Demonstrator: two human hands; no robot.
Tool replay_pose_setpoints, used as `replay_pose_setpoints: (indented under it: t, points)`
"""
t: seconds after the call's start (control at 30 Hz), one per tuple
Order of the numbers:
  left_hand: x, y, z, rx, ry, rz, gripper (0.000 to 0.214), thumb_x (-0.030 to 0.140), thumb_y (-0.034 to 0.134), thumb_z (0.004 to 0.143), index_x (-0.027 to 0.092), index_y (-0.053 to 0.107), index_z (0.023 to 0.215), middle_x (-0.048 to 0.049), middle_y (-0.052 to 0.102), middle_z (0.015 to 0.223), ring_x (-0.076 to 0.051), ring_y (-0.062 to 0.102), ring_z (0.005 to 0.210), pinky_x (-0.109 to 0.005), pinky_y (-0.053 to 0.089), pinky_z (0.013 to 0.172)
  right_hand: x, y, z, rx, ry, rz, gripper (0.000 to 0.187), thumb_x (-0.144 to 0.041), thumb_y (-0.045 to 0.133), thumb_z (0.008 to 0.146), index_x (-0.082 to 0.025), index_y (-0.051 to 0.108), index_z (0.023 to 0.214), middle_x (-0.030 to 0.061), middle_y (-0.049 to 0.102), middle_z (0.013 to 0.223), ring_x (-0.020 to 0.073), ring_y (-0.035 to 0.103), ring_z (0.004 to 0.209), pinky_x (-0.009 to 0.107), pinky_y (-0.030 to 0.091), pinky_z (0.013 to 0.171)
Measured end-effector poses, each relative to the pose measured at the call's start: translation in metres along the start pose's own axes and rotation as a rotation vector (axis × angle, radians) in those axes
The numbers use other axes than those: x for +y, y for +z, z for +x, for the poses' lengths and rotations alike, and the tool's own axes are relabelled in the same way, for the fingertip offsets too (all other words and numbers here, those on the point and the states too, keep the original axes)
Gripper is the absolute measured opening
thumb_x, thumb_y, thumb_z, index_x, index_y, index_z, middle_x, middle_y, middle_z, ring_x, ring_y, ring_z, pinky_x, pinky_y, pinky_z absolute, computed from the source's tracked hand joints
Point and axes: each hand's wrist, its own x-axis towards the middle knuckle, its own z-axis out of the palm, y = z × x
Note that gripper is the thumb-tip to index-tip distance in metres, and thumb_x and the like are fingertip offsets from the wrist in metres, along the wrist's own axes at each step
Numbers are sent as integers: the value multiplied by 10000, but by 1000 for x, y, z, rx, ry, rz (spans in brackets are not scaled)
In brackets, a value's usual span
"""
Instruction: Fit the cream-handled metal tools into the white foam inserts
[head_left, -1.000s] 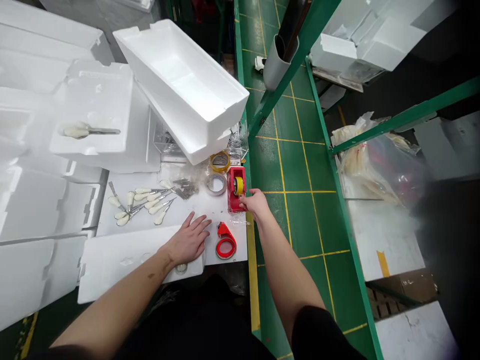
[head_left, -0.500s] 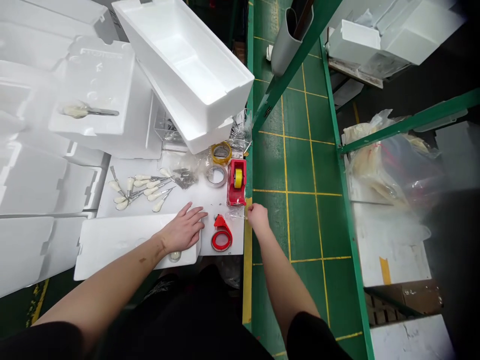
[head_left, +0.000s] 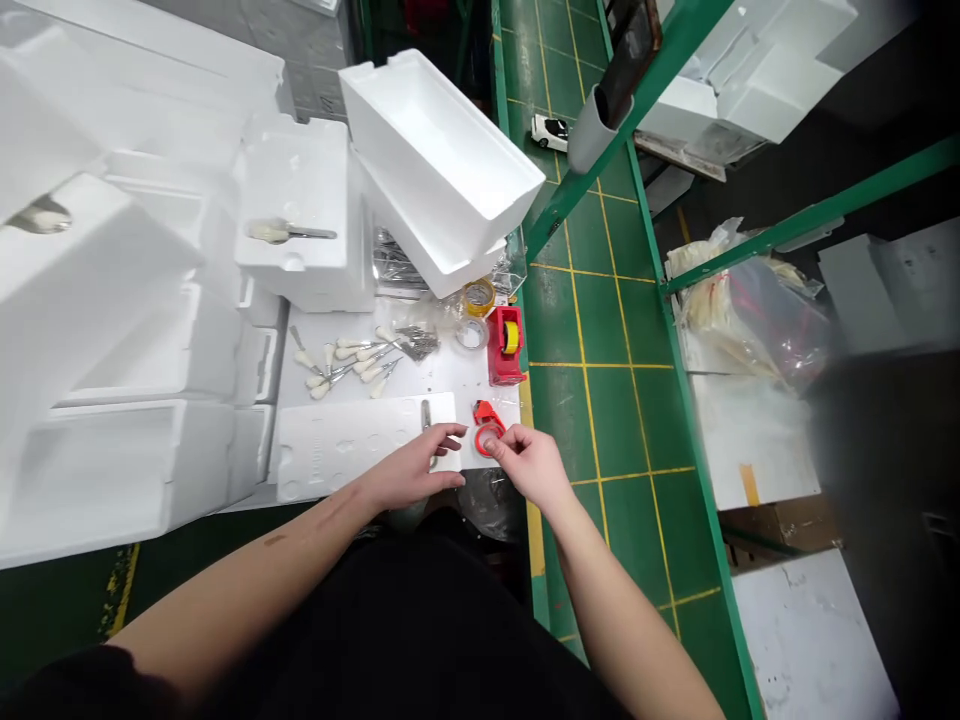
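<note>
My left hand [head_left: 421, 466] is open, thumb and fingers apart, at the right end of a white foam lid [head_left: 349, 440]. Beneath its fingers a metal-ended tool [head_left: 425, 414] lies on the lid. My right hand [head_left: 534, 464] is closed in a pinch beside the red handheld tape dispenser [head_left: 487, 412], its fingertips overlapping the roll's edge. What the pinch holds, if anything, I cannot make out. Behind the hands stands a red desktop tape dispenser [head_left: 507, 350] with a yellow core. Several white-handled metal tools [head_left: 360, 355] lie loosely beyond the lid.
Two stacked foam boxes [head_left: 450, 150] tilt at the back. More foam boxes [head_left: 142, 450] fill the left, one bearing a white-handled tool [head_left: 289, 231]. Tape rolls [head_left: 478, 297] sit by the desktop dispenser. A green belt [head_left: 600, 400] and a green post [head_left: 577, 180] flank my right.
My right hand has moved from the belt's edge to the handheld tape dispenser. My left hand has lifted from lying flat on the lid. The lid has turned, and the view has shifted left.
</note>
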Motion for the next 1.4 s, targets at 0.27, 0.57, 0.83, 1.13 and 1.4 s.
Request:
replay_pose_setpoints:
  t: [0.27, 0.57, 0.83, 1.13, 1.4]
  points:
    - [-49, -15, -66, 135, -320, -658, 377, 460, 644, 898, 211, 560, 1168, -121, 594, 1288, -221, 655, 1100, -405, 575, 902, -26, 110, -55, -140, 63, 102, 381, -508, 660, 850, -196, 570, 650, -46, 524, 576, 106, 432, 547, 231, 335, 526]
    - [-61, -30, -73, 219, -255, -503, 310, 352, 729, 820, 185, 603, 1049, -1, 638, 831, -135, 633, 714, -303, 545, 693, -41, 116, -72, -142, 51, -19, 286, -444, 655, 860, -199, 638, 714, -21, 642, 659, 123, 527, 591, 236, 384, 572]
    - [-79, -62, 5, 341, 184, 560, 137, 315, 627, 908, 205, 692, 955, -42, 747, 927, -242, 644, 948, -422, 479, 892, -8, 135, 4, 17, 267, -61, 222, -249, 660, 825, -182, 662, 1037, -14, 661, 694, 153, 606, 658, 256, 441, 650]
    - [-109, -60, 21, 483, 197, 888, 385, 371, 533, 955, 169, 598, 1276, -146, 496, 1488, -321, 398, 1401, -509, 315, 1136, 9, 149, 42, 18, 250, -193, 72, -255, 655, 793, -217, 607, 832, -1, 678, 753, 158, 601, 702, 259, 424, 653]
    - [-115, -36, 2, -114, 226, 1196, 861, 539, 567, 911, 77, 262, 1570, -204, 139, 1664, -336, 51, 1554, -563, -57, 1227, 6, 133, 50, -229, 298, -544, 254, -308, 714, 819, -151, 615, 992, 126, 717, 957, 243, 663, 900, 294, 434, 722]
